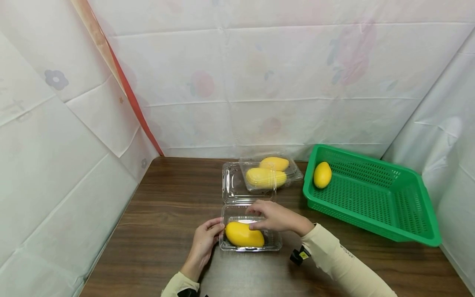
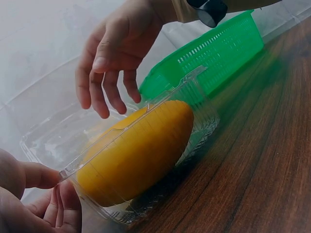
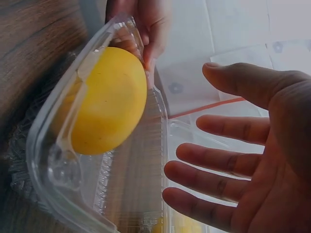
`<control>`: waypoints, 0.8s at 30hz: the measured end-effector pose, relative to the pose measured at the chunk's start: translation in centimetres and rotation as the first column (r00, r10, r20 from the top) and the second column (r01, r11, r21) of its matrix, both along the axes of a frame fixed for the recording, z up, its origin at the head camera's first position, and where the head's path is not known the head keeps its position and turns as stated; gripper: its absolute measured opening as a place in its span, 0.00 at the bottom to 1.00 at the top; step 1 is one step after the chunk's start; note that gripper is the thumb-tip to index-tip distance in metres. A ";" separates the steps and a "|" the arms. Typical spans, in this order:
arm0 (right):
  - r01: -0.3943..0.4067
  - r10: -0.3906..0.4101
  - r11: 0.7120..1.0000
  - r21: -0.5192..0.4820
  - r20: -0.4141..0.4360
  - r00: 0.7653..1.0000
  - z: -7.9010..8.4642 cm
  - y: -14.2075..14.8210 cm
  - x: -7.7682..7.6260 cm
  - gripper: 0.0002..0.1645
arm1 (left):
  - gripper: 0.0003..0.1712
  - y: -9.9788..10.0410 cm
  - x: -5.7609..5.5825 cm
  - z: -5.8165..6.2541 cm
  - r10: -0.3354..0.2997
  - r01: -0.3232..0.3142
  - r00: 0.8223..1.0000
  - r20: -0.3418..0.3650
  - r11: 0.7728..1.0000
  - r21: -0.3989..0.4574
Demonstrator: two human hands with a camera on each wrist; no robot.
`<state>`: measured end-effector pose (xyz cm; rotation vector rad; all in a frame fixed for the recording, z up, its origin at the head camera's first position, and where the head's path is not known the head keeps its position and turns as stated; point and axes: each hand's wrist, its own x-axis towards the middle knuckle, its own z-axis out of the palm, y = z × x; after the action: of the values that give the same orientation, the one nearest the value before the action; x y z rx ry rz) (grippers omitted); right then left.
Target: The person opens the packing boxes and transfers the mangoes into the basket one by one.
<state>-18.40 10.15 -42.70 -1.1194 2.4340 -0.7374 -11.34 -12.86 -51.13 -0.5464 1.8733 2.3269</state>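
A yellow mango (image 1: 243,235) lies in the near half of a clear plastic clamshell box (image 1: 275,246), whose lid (image 1: 231,181) is folded back away from me. With thumb and fingers my left hand (image 1: 202,244) pinches the box's left rim; the left wrist view shows this rim (image 2: 119,130) between the fingertips. Over the right part of the box hovers my right hand (image 1: 278,216), holding nothing. In the right wrist view its fingers (image 3: 214,174) are extended and spread, apart from the mango (image 3: 109,102).
Behind the lid, another clear box (image 1: 295,175) holds two yellow mangoes (image 1: 273,163). A green perforated basket (image 1: 371,229) stands at the right with one yellow fruit (image 1: 322,175) in its left end. White patterned sheets (image 1: 297,82) enclose the wooden table (image 1: 148,231) behind and at the sides.
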 end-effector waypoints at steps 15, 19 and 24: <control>-0.058 0.058 0.993 0.104 0.000 0.998 -1.6 -0.8 0.8 0.32 | 0.21 0.1 0.0 0.1 0.019 -0.019 1.000 0.019 1.000 -0.016; -0.057 0.057 0.992 0.111 0.003 0.998 -1.7 -0.9 0.9 0.31 | 0.21 0.1 0.0 0.1 0.015 -0.015 1.000 0.020 1.000 -0.022; -0.062 0.059 0.991 0.121 0.022 0.998 -1.7 -1.1 1.0 0.32 | 0.22 0.1 0.0 0.2 0.012 -0.012 1.000 0.021 1.000 -0.023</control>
<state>-17.39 9.07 -44.43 -1.1285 2.3837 -0.5693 -11.33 -12.75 -50.95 -0.5835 1.8954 2.3006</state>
